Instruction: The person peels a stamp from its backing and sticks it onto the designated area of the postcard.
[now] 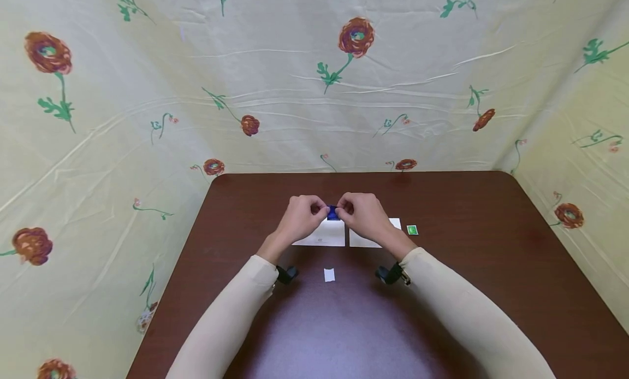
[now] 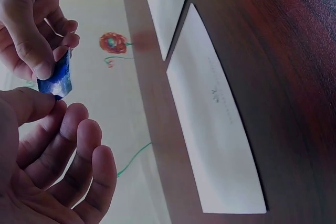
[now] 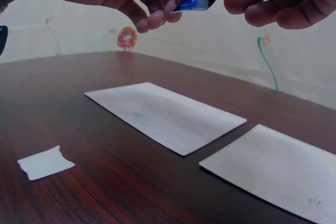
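In the head view, the left hand [image 1: 308, 212] and right hand [image 1: 362, 212] pinch a small blue piece [image 1: 333, 214] in a narrow grip, seemingly above two white cards [image 1: 321, 236], while a green square [image 1: 412, 230] lies unheld to the right. The left wrist view shows it raised, not yet set down; in the right wrist view, a white scrap [image 3: 46, 163] lies on the near tabletop [image 3: 121, 182].

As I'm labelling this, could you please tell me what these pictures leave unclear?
Blue packet, head view: partly covered by the left hand and right hand.
Right card, right wrist view: cut off by the edge.
Print on left card, left wrist view: illegibly small.
Green square, head view: surface details too small.
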`<state>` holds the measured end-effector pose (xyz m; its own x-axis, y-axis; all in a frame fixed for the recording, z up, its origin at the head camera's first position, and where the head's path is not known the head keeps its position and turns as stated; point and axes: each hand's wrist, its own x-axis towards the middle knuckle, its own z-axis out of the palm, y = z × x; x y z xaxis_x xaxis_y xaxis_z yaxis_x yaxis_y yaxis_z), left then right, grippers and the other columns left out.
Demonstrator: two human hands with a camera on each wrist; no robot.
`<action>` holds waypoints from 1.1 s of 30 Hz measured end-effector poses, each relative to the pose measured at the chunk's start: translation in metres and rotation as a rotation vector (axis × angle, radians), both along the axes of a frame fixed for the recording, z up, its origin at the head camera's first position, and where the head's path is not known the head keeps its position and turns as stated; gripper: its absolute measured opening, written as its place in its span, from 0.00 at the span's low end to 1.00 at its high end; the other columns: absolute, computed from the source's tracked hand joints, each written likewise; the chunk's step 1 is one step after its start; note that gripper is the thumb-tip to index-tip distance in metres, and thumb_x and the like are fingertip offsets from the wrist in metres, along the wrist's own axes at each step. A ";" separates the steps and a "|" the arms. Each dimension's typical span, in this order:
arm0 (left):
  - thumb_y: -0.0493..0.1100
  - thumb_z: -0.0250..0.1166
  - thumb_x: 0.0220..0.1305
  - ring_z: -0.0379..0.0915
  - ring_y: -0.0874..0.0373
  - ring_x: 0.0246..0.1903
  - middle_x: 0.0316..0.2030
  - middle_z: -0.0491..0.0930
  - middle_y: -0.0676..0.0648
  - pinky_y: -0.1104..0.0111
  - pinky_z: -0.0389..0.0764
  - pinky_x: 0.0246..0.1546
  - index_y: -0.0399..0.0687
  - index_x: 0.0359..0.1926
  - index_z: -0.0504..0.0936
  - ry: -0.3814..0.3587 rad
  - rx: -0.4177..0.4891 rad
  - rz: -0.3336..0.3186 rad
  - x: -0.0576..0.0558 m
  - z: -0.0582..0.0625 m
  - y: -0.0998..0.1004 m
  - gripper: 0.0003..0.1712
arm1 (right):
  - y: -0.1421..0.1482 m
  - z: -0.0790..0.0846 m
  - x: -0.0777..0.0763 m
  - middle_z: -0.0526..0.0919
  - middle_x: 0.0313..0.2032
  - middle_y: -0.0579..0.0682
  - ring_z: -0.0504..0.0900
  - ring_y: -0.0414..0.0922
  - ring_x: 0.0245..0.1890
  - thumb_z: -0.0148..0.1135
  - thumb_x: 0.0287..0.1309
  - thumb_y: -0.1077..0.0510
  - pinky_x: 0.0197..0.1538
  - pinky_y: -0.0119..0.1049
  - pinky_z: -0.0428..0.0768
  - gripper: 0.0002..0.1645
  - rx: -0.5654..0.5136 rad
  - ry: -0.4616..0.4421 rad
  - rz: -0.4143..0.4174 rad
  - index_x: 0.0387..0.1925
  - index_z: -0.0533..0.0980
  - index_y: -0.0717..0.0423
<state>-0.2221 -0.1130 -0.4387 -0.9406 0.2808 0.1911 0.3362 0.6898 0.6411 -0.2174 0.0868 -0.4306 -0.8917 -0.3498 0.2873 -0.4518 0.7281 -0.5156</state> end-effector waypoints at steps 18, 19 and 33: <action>0.45 0.67 0.65 0.74 0.60 0.23 0.23 0.80 0.53 0.71 0.75 0.23 0.47 0.31 0.87 -0.086 -0.092 0.070 -0.017 -0.031 0.018 0.08 | 0.003 -0.039 -0.030 0.82 0.25 0.44 0.77 0.41 0.25 0.68 0.60 0.51 0.29 0.33 0.74 0.09 0.018 -0.213 -0.071 0.29 0.82 0.51; 0.45 0.67 0.65 0.74 0.60 0.23 0.23 0.80 0.53 0.70 0.75 0.23 0.48 0.31 0.87 -0.088 -0.101 0.076 -0.018 -0.032 0.019 0.08 | 0.004 -0.041 -0.031 0.82 0.25 0.44 0.77 0.41 0.25 0.68 0.60 0.51 0.29 0.33 0.73 0.09 0.018 -0.219 -0.071 0.29 0.82 0.51; 0.45 0.68 0.65 0.76 0.57 0.26 0.26 0.81 0.52 0.69 0.75 0.26 0.50 0.29 0.87 -0.148 -0.177 0.075 -0.027 -0.045 0.024 0.08 | 0.004 -0.058 -0.039 0.83 0.22 0.43 0.77 0.41 0.24 0.69 0.57 0.53 0.29 0.34 0.73 0.08 0.031 -0.241 -0.079 0.26 0.83 0.50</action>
<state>-0.2488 -0.0895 -0.4832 -0.9741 0.2263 0.0039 0.1916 0.8154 0.5463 -0.2562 0.0912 -0.4888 -0.9579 -0.2819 0.0536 -0.2599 0.7733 -0.5784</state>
